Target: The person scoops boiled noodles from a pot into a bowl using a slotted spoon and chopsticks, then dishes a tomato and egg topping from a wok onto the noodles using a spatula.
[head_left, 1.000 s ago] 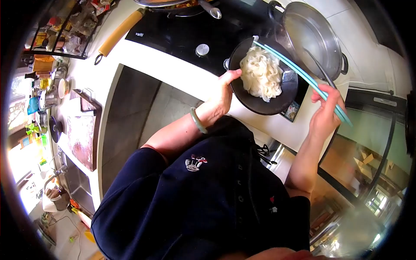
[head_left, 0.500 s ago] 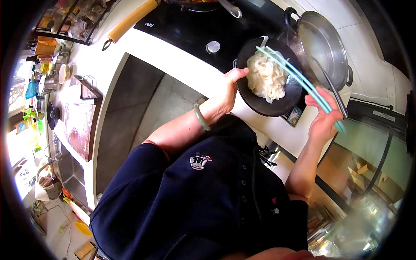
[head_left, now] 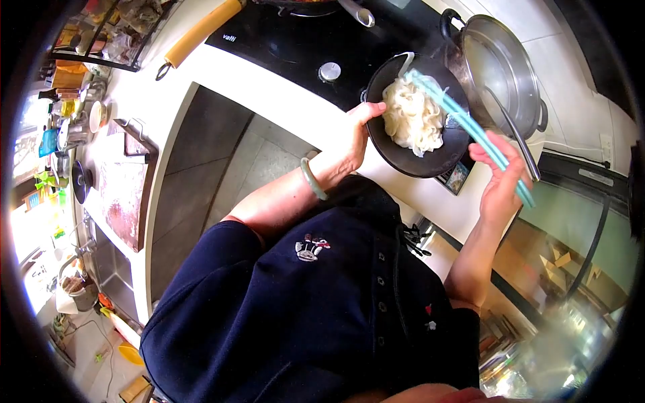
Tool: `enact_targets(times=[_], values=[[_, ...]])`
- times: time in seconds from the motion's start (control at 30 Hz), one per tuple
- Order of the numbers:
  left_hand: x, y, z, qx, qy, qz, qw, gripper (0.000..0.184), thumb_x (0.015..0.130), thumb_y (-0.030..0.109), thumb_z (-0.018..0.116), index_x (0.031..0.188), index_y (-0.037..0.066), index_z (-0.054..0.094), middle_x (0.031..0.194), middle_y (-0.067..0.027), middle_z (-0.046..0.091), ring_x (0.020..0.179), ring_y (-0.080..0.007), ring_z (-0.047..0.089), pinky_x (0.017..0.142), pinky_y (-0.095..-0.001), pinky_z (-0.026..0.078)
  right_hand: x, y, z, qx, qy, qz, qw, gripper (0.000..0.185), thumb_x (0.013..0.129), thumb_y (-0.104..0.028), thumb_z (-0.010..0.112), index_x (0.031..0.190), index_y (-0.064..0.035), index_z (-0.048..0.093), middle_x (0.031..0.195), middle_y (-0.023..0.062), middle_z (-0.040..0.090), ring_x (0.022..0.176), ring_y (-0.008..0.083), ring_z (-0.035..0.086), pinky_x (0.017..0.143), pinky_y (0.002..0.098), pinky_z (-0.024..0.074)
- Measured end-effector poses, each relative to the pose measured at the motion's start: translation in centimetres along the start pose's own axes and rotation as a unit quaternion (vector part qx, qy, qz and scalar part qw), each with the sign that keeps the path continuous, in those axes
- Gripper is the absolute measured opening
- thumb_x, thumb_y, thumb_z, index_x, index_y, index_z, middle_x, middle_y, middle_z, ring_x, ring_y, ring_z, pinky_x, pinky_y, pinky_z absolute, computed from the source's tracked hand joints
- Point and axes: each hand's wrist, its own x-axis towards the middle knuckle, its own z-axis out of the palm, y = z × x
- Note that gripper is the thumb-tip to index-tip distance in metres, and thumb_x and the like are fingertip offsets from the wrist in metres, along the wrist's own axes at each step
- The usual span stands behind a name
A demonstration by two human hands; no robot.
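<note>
A dark bowl [head_left: 430, 164] holds a heap of wide white noodles [head_left: 411, 114], with one strand hanging over its far rim. My left hand [head_left: 359, 131] grips the bowl's left side, thumb on the rim and the other fingers hidden beneath. In my right hand [head_left: 500, 174] is a pair of light-blue chopsticks [head_left: 463, 121], slightly smeared by motion. Their tips rest at the upper part of the noodles. Just beyond the bowl stands a large steel pot [head_left: 500, 67] of cloudy liquid, and a metal-handled utensil [head_left: 514, 134] leans out over its rim.
A black stovetop [head_left: 289, 54] with a silver knob [head_left: 329, 72] lies ahead, a pan [head_left: 299, 8] at its far edge. On the white counter to the left is a rolling-pin-like wooden handle [head_left: 201, 39]. A wooden board [head_left: 124, 195] stands farther left, near the sink [head_left: 111, 262].
The chopstick tips have come closer together and shifted slightly down onto the noodles. My left hand and the bowl are almost unmoved.
</note>
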Motion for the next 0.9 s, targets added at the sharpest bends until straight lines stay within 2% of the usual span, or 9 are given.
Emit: enact_targets(times=[0.1,0.33,0.43,0.5,0.57,0.63,0.73,0.83,0.9], values=[[0.2,0.1,0.1,-0.006,-0.007,-0.009,1.000,0.052,0.073,0.028,0.056,0.115,-0.001,0.046,0.112,-0.0133,0.052,0.101,-0.0249,0.048,0.091,-0.0362,0.036,1.0,-0.2,0.5,0.024,0.084,0.029,0.996,0.047,0.093,-0.029,0.028,0.097,0.0102,0.054,0.083,0.0192,0.060,0.074,0.0241,0.061,0.070,0.0326,0.0508],[0.5,-0.2,-0.4,-0.035,0.022,-0.029,0.999,0.049,0.072,0.028,0.059,0.110,-0.001,0.051,0.113,-0.0121,0.052,0.107,-0.0219,0.044,0.094,-0.0328,0.030,0.1,-0.5,0.0,0.024,-0.049,0.134,0.989,0.039,0.091,-0.023,0.036,0.091,0.0100,0.058,0.077,0.0167,0.061,0.069,0.0204,0.061,0.066,0.0286,0.0495],[0.7,0.3,-0.2,-0.046,0.034,-0.029,0.998,0.053,0.071,0.030,0.059,0.112,-0.001,0.049,0.116,-0.0125,0.050,0.108,-0.0232,0.042,0.095,-0.0337,0.028,0.1,-1.8,-1.0,-0.043,-0.094,0.138,0.985,0.036,0.090,-0.021,0.037,0.093,0.0090,0.058,0.074,0.0159,0.061,0.066,0.0184,0.060,0.064,0.0270,0.0485],[1.0,0.1,-0.5,-0.017,0.053,-0.020,0.998,0.051,0.072,0.034,0.057,0.110,0.001,0.050,0.108,-0.0127,0.054,0.098,-0.0246,0.049,0.088,-0.0374,0.037,0.1,-2.4,-1.9,-0.064,-0.093,0.141,0.984,0.035,0.089,-0.018,0.037,0.091,0.0086,0.058,0.072,0.0149,0.061,0.065,0.0176,0.059,0.062,0.0263,0.0474],[0.9,0.0,-0.7,-0.022,0.052,-0.030,0.998,0.051,0.072,0.035,0.057,0.109,0.001,0.050,0.108,-0.0121,0.054,0.098,-0.0247,0.049,0.088,-0.0376,0.037,-0.2,-3.2,-2.8,-0.086,-0.102,0.129,0.983,0.034,0.088,-0.017,0.036,0.088,0.0078,0.059,0.071,0.0137,0.061,0.064,0.0169,0.059,0.061,0.0256,0.0466],[0.6,0.2,-0.4,-0.053,0.054,-0.043,0.996,0.054,0.070,0.030,0.060,0.114,0.000,0.048,0.118,-0.0117,0.049,0.111,-0.0243,0.040,0.097,-0.0355,0.025,-0.8,-3.7,-3.1,-0.103,-0.066,0.128,0.984,0.031,0.088,-0.016,0.036,0.085,0.0062,0.059,0.071,0.0116,0.059,0.062,0.0160,0.057,0.061,0.0250,0.0453],[1.1,-0.3,-0.9,-0.076,0.037,-0.044,0.995,0.054,0.070,0.031,0.060,0.114,0.001,0.048,0.117,-0.0111,0.049,0.111,-0.0238,0.040,0.097,-0.0361,0.026,-1.4,-3.3,-4.8,-0.134,-0.005,-0.033,0.990,0.024,0.086,-0.012,0.040,0.081,0.0045,0.057,0.079,0.0113,0.056,0.064,0.0153,0.054,0.062,0.0246,0.0437],[1.2,-0.7,-1.1,-0.075,0.034,-0.046,0.996,0.054,0.071,0.031,0.059,0.113,0.000,0.048,0.116,-0.0110,0.049,0.111,-0.0230,0.041,0.097,-0.0359,0.026,-1.0,-2.1,-4.7,-0.158,-0.069,-0.005,0.985,0.021,0.086,-0.008,0.041,0.081,0.0054,0.056,0.082,0.0120,0.056,0.066,0.0157,0.055,0.064,0.0244,0.0436],[1.3,-0.6,-0.8,-0.074,0.022,-0.044,0.996,0.052,0.071,0.030,0.059,0.113,0.000,0.048,0.116,-0.0112,0.050,0.110,-0.0227,0.041,0.097,-0.0354,0.027,-0.8,-0.6,-3.1,-0.079,-0.053,0.040,0.995,0.021,0.087,-0.008,0.041,0.082,0.0057,0.056,0.084,0.0129,0.055,0.069,0.0154,0.056,0.065,0.0249,0.0437]])
